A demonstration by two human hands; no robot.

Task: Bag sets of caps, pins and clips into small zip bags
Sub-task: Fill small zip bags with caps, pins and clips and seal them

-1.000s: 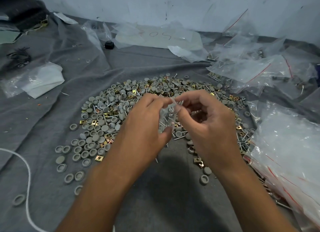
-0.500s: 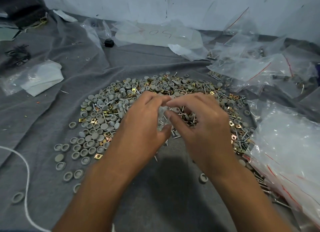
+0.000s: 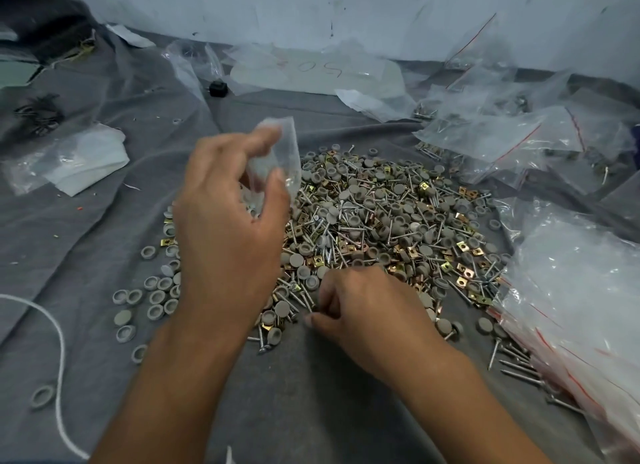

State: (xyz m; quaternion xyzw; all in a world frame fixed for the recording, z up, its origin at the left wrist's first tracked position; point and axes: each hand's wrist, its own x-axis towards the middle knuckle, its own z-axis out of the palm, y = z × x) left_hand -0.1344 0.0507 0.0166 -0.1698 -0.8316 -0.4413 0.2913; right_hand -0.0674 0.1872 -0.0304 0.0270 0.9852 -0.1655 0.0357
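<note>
The left hand [image 3: 228,228] is raised, back toward the camera, thumb and fingers curled in a pinch. The right hand [image 3: 367,311] sits lower, knuckles up, fingers curled down, forearm reaching in from lower right.

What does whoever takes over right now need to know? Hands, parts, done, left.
Left hand: holds a small clear zip bag up above the pile; contents unclear.
Right hand: down at the pile's near edge, fingers curled among the pins; whether it holds one I cannot tell.
Parts: grey caps, pins and gold clips mixed in one pile on the grey cloth.
Done: bags with parts inside lie far right.
Left: fill and seal this bag, then work through the pile. Clear bags sit near right.
</note>
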